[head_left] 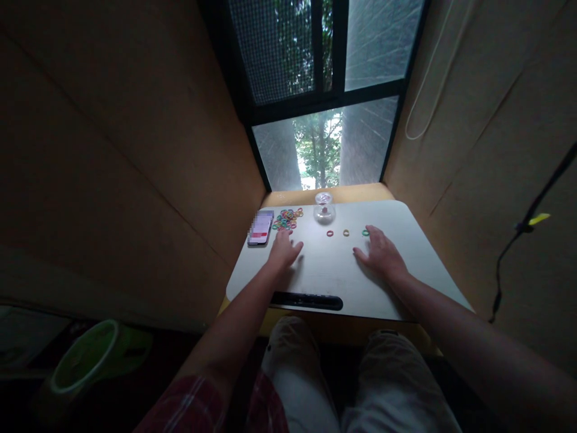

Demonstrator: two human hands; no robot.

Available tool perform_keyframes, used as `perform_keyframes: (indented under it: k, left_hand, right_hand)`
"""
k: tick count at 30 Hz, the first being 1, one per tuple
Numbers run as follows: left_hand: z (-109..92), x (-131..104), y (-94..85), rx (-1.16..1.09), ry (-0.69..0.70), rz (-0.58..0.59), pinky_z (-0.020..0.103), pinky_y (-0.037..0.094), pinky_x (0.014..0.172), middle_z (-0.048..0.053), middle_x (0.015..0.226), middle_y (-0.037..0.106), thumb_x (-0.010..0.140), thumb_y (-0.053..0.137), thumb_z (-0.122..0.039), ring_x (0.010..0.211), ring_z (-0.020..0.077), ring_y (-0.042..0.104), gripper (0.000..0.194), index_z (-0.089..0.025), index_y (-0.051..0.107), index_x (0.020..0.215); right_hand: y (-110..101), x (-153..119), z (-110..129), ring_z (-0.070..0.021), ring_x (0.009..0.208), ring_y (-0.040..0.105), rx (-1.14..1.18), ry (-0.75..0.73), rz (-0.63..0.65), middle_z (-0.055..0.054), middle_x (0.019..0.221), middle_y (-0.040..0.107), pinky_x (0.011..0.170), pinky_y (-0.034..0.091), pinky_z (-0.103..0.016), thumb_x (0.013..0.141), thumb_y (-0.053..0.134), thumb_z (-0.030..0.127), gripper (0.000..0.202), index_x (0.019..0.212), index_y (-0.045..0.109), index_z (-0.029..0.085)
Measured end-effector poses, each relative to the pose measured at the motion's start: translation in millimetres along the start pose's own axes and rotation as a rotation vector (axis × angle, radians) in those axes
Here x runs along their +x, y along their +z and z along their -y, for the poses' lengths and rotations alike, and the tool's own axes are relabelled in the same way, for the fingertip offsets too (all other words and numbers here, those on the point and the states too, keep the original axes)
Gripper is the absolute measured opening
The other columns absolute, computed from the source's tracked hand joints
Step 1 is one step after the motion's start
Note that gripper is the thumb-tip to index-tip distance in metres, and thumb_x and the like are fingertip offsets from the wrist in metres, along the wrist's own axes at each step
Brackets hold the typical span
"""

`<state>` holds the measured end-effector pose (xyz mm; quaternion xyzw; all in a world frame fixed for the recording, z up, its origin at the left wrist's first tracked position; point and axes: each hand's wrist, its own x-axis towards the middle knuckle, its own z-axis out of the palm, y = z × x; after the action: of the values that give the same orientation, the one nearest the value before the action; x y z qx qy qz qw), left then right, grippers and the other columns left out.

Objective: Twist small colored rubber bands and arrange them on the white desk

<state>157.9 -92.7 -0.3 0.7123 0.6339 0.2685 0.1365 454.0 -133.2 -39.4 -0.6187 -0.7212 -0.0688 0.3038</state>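
Green ring (364,233) looks light and bendy; pinch its rim. It's at eleven o'clock from the right hand (381,255). That and the left hand (282,249) have fingers spread.

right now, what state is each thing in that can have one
left hand, open, at the ring pile
right hand, open, at the green ring
ring pile, loose heap
green ring, set apart from the pile
red ring and yellow ring, lying apart
phone, face up, screen lit
clear container, open or shut unclear
green bin, top open
window, open or shut unclear
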Motion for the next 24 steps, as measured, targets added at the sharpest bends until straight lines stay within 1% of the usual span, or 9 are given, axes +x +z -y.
perform_keyframes:
  k: [1,3,6,10,15,17,20,24]
  left_hand:
    - [3,4,-2.3,0.07,0.018,0.011,0.037,0.036,0.105,0.018,0.128,0.049,0.077,0.061,-0.035,0.122,0.026,0.045,0.052,-0.01,0.051,0.122]
    - [7,8,-4.6,0.186,0.053,0.026,0.04,0.032,0.107,0.018,0.133,0.046,0.077,0.06,-0.036,0.126,0.0291,0.041,0.051,-0.011,0.052,0.121]
    - [7,7,-2.9,0.299,0.096,0.024,0.044,0.03,0.107,0.017,0.138,0.043,0.079,0.057,-0.04,0.125,0.0322,0.041,0.048,-0.013,0.054,0.119]
    - [5,9,1.4,0.361,0.095,-0.027,0.044,0.031,0.105,0.015,0.14,0.042,0.082,0.052,-0.042,0.123,0.0326,0.042,0.047,-0.015,0.054,0.12]
    - [4,26,0.2,0.406,0.127,0.056,0.044,0.029,0.106,0.017,0.135,0.048,0.083,0.048,-0.044,0.123,0.0322,0.041,0.053,-0.011,0.052,0.124]
    - [4,33,-2.2,0.438,0.135,0.093,0.043,0.031,0.104,0.018,0.131,0.051,0.083,0.048,-0.043,0.119,0.031,0.045,0.051,-0.01,0.054,0.122]
    - [2,41,-7.8,0.497,0.175,0.148,0.04,0.034,0.102,0.019,0.123,0.057,0.083,0.048,-0.034,0.113,0.0289,0.049,0.044,-0.009,0.058,0.117]
    - [-3,47,-19.5,0.522,0.213,0.195,0.038,0.038,0.098,0.018,0.11,0.064,0.083,0.046,-0.024,0.105,0.0263,0.055,0.033,-0.012,0.067,0.107]
  right_hand:
    - [-1,0,1,-0.0323,0.121,0.045,0.01,0.002,-0.004,-0.021,0.131,0.047,0.099,0.039,-0.046,0.079,0.054,0.043,0.071,0.137,0.032,0.008]
    - [-4,1,3,-0.0316,0.116,0.048,0.035,0.011,-0.01,-0.02,0.127,0.049,0.097,0.04,-0.045,0.079,0.055,0.041,0.066,0.134,0.036,0.01]
    - [-6,1,4,-0.031,0.11,0.05,0.067,0.033,-0.013,-0.017,0.122,0.051,0.093,0.042,-0.045,0.078,0.056,0.038,0.062,0.131,0.038,0.012]
    - [-6,0,3,-0.0304,0.108,0.05,0.088,0.044,-0.031,-0.016,0.122,0.051,0.092,0.043,-0.044,0.077,0.056,0.037,0.059,0.13,0.039,0.014]
    - [-7,0,5,-0.03,0.108,0.051,0.084,0.059,-0.036,-0.016,0.119,0.052,0.091,0.043,-0.043,0.078,0.055,0.035,0.055,0.128,0.04,0.015]
    - [-9,0,6,-0.03,0.106,0.051,0.083,0.067,-0.033,-0.016,0.118,0.052,0.091,0.043,-0.043,0.078,0.055,0.035,0.054,0.126,0.041,0.014]
    - [-10,0,7,-0.0299,0.103,0.052,0.097,0.074,-0.034,-0.016,0.118,0.053,0.09,0.043,-0.043,0.078,0.055,0.034,0.054,0.126,0.042,0.014]
    - [-12,0,7,-0.0289,0.1,0.053,0.124,0.083,-0.048,-0.016,0.117,0.053,0.09,0.043,-0.043,0.078,0.055,0.033,0.055,0.127,0.04,0.015]
